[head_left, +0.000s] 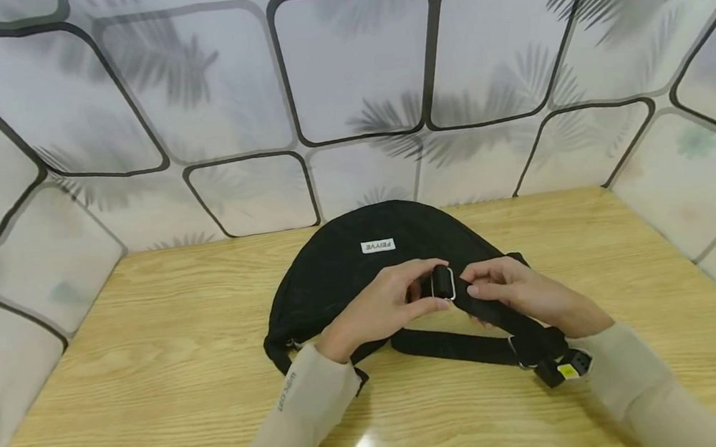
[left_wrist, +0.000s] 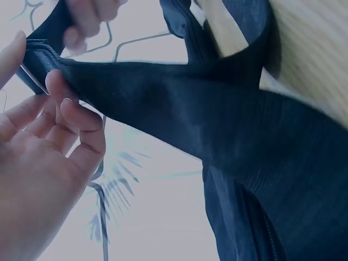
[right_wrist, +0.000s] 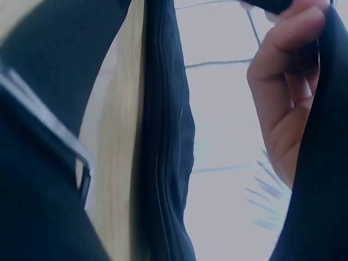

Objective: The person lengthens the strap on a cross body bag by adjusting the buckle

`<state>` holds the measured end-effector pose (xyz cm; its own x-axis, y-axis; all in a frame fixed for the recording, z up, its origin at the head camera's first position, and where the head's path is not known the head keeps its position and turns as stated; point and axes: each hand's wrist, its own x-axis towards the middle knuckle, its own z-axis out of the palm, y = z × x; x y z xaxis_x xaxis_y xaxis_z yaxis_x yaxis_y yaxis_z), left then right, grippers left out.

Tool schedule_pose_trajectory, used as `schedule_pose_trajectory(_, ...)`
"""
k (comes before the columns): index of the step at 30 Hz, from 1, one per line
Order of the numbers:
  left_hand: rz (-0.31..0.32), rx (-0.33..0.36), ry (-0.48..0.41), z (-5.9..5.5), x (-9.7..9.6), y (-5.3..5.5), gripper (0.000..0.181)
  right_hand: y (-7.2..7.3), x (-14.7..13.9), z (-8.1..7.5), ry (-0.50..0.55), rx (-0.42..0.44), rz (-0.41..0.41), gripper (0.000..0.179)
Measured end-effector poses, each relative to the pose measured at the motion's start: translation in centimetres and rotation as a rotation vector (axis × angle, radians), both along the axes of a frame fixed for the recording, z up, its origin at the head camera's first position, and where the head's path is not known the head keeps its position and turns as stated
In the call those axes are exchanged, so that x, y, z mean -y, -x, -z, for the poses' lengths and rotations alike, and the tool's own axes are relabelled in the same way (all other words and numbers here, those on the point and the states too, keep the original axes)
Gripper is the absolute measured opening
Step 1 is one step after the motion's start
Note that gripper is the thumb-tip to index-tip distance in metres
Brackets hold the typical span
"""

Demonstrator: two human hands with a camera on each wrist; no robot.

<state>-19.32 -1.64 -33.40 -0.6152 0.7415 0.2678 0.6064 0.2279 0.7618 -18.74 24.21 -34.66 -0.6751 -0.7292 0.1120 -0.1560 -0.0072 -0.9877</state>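
Note:
A black half-moon bag [head_left: 343, 275] with a white label [head_left: 377, 246] lies on the table, its curved edge toward the back. In front of its right half, my left hand [head_left: 379, 304] pinches the black strap at a silver metal slider buckle [head_left: 452, 284]. Just to the right, my right hand [head_left: 523, 290] holds the strap [head_left: 496, 313] between thumb and fingers. Seen from the left wrist, the left fingers [left_wrist: 81, 122] curl against the webbing below the buckle. A lower strap run [head_left: 454, 344] passes to a second metal ring [head_left: 516, 352] near the right wrist.
The wood-grain table [head_left: 154, 387] is bordered by pale patterned cloth walls [head_left: 356, 65] at the back and sides. A small black device with a yellow sticker [head_left: 568, 371] sits by the right cuff. The bag's zipper [right_wrist: 163, 125] shows in the right wrist view.

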Motion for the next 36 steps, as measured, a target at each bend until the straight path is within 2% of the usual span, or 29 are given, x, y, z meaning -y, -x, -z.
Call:
schedule_pose_trajectory(4, -0.004, 0.014, -0.005, 0.0, 0.0, 0.0, 0.051, 0.2, -0.2, 0.0, -0.012, -0.064, -0.035, 0.015)
schedule_pose_trajectory(8, 0.002, 0.023, -0.019, 0.1, -0.1, -0.1, 0.051, 0.0, -0.1, 0.1, -0.001, -0.084, -0.018, 0.015)
schedule_pose_trajectory(13, 0.002, 0.032, -0.034, 0.1, -0.3, -0.3, 0.048, -0.3, 0.2, 0.2, 0.027, -0.050, 0.007, 0.019)
schedule_pose_trajectory(22, 0.018, -0.002, -0.053, 0.2, -0.7, -0.5, 0.043, -0.8, 1.2, -0.2, 0.092, -0.003, 0.036, 0.021)
schedule_pose_trajectory(30, 0.016, -0.020, -0.030, 0.1, -0.3, -0.4, 0.045, -0.7, 1.5, -0.1, 0.205, 0.034, -0.033, 0.028)
schedule_pose_trajectory(33, 0.017, -0.023, -0.032, -0.1, -0.2, -0.4, 0.045, -0.6, 1.4, -0.1, 0.209, 0.056, -0.059, 0.026)
schedule_pose_trajectory(36, 0.005, -0.007, -0.051, -0.2, 0.0, -0.3, 0.044, -0.5, 1.0, -0.2, 0.168, 0.071, -0.062, 0.025)
